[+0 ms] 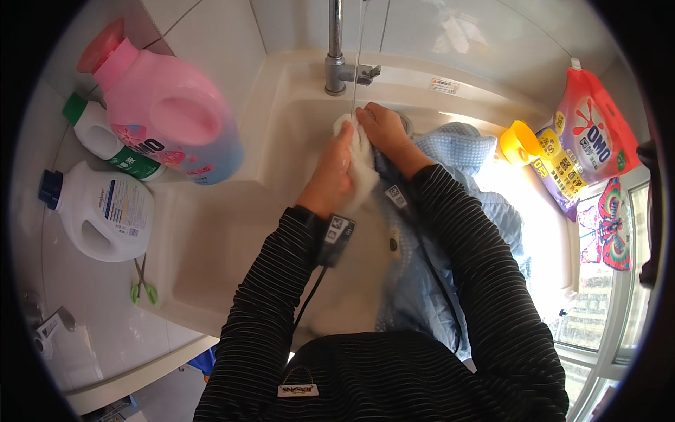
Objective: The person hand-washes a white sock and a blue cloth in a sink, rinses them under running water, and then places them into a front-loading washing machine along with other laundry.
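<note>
Under a thin stream of water from the metal tap (336, 42), both hands grip a white fluffy cloth (363, 172). My left hand (330, 176) is closed around its left side, with the thumb pointing up. On the other side, my right hand (385, 133) has its fingers bent over the upper end of the cloth. The cloth hangs down toward a pale fleecy mass in the basin; whether they are one piece I cannot tell. Beside my right forearm lies a bunched blue dotted garment (422, 281), spread over the right part of the sink (200, 260).
At the left stand a pink detergent bottle (172, 105), a white bottle with green cap (98, 130) and a white jug with blue cap (112, 211). Green-handled scissors (145, 292) lie below them. At the right are a red-purple detergent pouch (598, 126) and yellow cup (519, 143).
</note>
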{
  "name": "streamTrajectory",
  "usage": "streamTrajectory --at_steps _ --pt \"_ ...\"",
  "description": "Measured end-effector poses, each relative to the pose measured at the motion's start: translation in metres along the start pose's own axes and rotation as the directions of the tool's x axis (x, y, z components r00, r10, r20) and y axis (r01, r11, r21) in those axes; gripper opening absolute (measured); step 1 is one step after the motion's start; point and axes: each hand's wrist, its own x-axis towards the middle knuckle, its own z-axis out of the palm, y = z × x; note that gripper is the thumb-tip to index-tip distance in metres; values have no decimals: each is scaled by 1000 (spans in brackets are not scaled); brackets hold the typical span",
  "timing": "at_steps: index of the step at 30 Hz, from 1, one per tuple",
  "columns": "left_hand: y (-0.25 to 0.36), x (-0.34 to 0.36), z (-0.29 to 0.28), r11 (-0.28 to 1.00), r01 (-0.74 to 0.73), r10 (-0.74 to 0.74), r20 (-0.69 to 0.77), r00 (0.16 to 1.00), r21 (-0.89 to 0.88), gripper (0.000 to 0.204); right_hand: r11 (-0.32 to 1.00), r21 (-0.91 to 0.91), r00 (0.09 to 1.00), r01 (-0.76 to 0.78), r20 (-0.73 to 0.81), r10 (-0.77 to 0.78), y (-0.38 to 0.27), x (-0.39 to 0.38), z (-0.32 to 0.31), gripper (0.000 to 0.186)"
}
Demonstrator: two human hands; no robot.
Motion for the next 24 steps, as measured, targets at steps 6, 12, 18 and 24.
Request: streamTrajectory --at_steps 6,12,18,24 --pt "28 -11 2 996 76 -81 104 991 53 38 847 519 935 -115 345 -85 9 4 -18 38" --pt "26 -15 -11 892 37 -75 66 995 450 30 833 539 968 -123 -120 221 11 15 -20 33" --pt "3 -1 -7 982 -189 189 -159 969 17 33 978 45 975 202 -99 -197 -26 -37 8 35" --pt "-5 -1 19 954 -17 129 -359 924 299 41 954 -289 978 75 -166 -128 -35 -28 3 32"
